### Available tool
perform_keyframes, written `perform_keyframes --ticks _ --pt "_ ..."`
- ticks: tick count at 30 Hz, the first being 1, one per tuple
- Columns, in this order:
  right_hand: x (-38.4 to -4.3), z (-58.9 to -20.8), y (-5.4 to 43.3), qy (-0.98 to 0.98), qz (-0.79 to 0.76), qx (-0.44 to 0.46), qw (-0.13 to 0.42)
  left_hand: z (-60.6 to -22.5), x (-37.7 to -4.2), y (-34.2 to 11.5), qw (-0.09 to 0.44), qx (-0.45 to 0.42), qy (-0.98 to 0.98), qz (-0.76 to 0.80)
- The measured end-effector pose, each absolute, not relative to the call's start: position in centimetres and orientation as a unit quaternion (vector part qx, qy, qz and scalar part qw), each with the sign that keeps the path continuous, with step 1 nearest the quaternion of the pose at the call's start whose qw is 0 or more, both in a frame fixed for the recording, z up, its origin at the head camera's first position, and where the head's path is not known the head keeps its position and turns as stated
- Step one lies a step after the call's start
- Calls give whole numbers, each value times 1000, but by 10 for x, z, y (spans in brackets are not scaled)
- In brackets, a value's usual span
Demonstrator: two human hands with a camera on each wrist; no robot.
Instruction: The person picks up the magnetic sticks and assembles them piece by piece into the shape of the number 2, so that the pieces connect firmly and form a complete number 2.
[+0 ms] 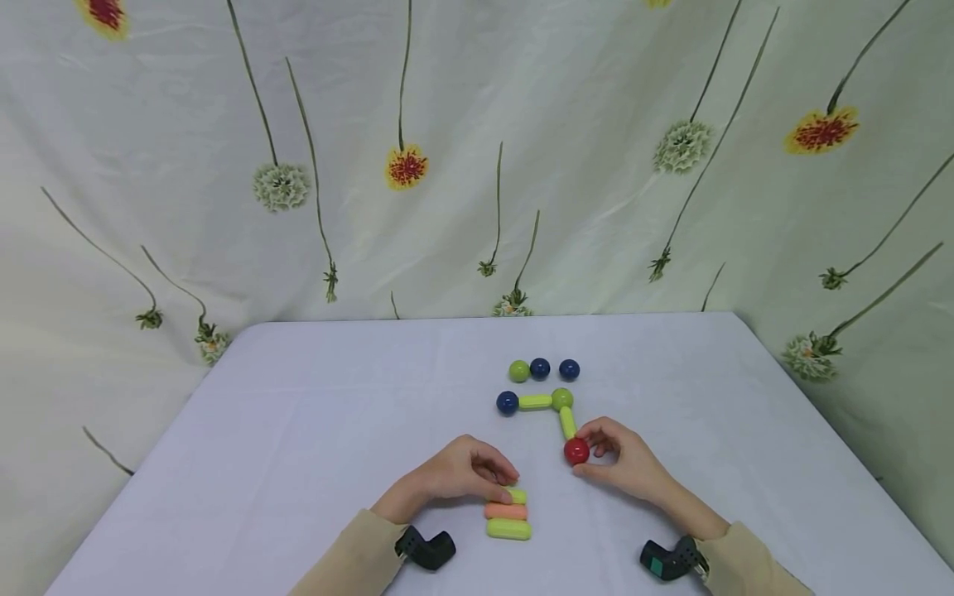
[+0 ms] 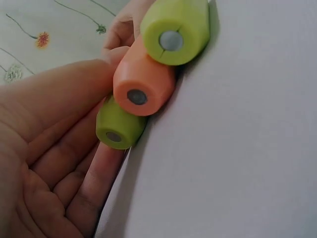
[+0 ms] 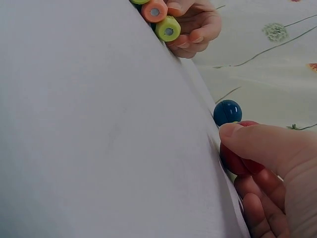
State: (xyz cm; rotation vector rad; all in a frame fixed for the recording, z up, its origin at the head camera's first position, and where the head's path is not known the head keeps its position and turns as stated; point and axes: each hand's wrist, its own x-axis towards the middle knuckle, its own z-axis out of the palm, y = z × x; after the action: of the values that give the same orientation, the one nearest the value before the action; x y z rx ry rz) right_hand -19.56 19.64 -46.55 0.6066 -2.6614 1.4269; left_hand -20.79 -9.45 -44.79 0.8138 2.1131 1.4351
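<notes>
My right hand (image 1: 622, 459) pinches a red ball (image 1: 576, 451) between thumb and fingers. The ball meets the lower end of a yellow-green magnetic rod (image 1: 568, 423), whose other end touches a green ball (image 1: 562, 398). From there a second yellow-green rod (image 1: 535, 402) runs left to a dark blue ball (image 1: 508, 403). Nearer to me, my left hand (image 1: 465, 472) grips the farthest of three rods lying side by side, a yellow-green rod (image 2: 119, 124). An orange rod (image 2: 143, 84) comes beside it, then another yellow-green rod (image 1: 508, 529). Round metal tips show on their ends.
Behind the joined pieces lie a loose green ball (image 1: 518, 371) and two dark blue balls, one (image 1: 540, 369) close beside it and one (image 1: 570, 370) farther right. White cloth covers the table (image 1: 335, 414). A flower-print curtain (image 1: 462, 232) hangs beyond its far edge.
</notes>
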Motion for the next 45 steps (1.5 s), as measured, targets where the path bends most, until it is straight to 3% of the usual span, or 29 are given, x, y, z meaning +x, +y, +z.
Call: perform_keyframes --ticks 10,29,35,45 --pt "-195 -465 197 -862 465 201 31 -445 -201 -90 181 288 776 531" --pt "-194 -464 196 -865 462 193 26 -446 -197 -87 145 316 782 517" --pt "-194 -464 196 -865 462 193 23 -423 -187 -87 156 330 778 511" --pt "-194 -465 196 -865 463 192 21 -449 -203 -89 176 326 795 481"
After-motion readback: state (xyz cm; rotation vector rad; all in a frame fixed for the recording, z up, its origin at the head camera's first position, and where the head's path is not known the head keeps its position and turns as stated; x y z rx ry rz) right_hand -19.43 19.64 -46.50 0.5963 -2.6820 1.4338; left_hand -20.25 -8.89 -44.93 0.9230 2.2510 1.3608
